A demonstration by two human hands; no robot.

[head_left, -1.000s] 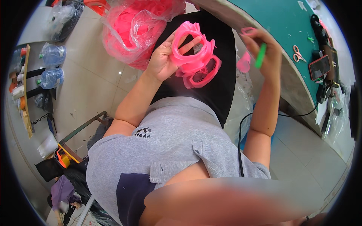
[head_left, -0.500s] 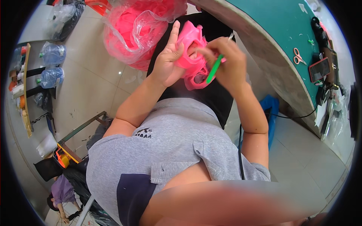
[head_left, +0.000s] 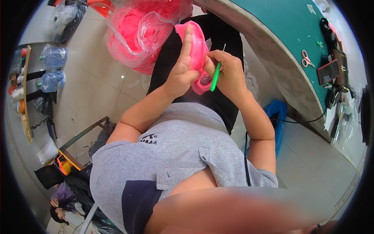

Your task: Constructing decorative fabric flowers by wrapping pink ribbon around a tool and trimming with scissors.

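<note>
Over black cloth (head_left: 223,107), the half-curled left hand (head_left: 181,77) is clasping a curved, glossy pink piece (head_left: 200,47), the closed right hand (head_left: 232,74) a slim green-handled tool (head_left: 215,78).

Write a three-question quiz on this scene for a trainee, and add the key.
1. Which hand holds the slim bright-green-handled tool with a thin metal tip, beside the glossy, soft-looking pink piece?
2. True or false: the small scissors with pale pink handles lie on the green tabletop, out of both hands.
3. What fills the large clear plastic bag near the picture's top edge?
A) blue bottles
B) bright pink pieces
C) white paper

Key: 1. The right hand. 2. True. 3. B.
</note>
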